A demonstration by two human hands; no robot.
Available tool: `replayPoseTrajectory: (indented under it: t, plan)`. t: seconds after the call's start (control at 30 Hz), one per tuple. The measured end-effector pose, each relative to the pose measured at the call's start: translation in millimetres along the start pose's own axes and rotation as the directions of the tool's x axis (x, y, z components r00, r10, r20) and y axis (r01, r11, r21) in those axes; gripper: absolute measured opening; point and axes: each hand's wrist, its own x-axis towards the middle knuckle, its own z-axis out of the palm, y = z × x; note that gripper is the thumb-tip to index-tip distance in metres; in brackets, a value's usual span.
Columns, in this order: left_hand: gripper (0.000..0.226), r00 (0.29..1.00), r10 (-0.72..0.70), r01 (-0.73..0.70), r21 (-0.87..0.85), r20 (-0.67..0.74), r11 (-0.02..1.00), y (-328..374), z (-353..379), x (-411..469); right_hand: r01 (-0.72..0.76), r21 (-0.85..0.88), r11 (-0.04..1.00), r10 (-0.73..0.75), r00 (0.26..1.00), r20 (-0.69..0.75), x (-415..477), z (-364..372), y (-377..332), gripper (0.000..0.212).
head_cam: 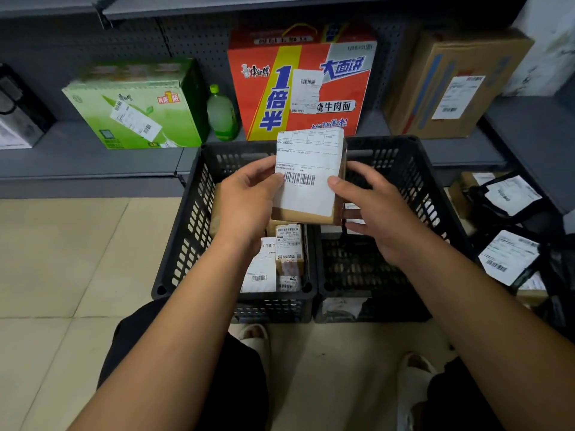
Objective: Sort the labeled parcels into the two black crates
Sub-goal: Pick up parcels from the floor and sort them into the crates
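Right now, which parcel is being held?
The brown box with the big white label: left hand and right hand grip it above the crates; the others lie untouched.

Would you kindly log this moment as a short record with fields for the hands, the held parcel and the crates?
held parcel: brown box with a white barcode label facing the camera, above the crates
left hand: grips the parcel's left edge, thumb on the label
right hand: grips its right edge, thumb on the label
left crate: holds several labelled parcels
right crate: contents largely hidden by the right hand
right of crates: black labelled bags
shelf behind: green carton, green bottle, red carton, brown carton
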Motion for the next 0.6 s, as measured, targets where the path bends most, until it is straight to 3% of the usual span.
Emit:
replayPoseTrajectory:
  t: [0.2,0.33,0.47,0.6]
  plan:
    - [0.025,0.993,-0.036,0.017,0.173,0.108,0.985,0,-5,5,0.084,-0.057,0.995,-0.086,0.996,-0.034,3,7,5,0.070]
    - [0.056,0.979,-0.080,0.030,0.256,0.186,0.966,-3,-4,1,0.174,-0.149,0.973,-0.185,0.980,-0.065,3,16,12,0.079]
    - [0.067,0.988,-0.044,0.007,0.240,0.146,0.971,-7,-5,8,0.221,-0.252,0.942,-0.244,0.968,-0.063,4,32,23,0.097]
    - [0.066,0.985,-0.087,0.056,0.201,0.146,0.978,-2,-11,14,0.269,-0.315,0.910,-0.325,0.935,-0.140,5,40,29,0.085]
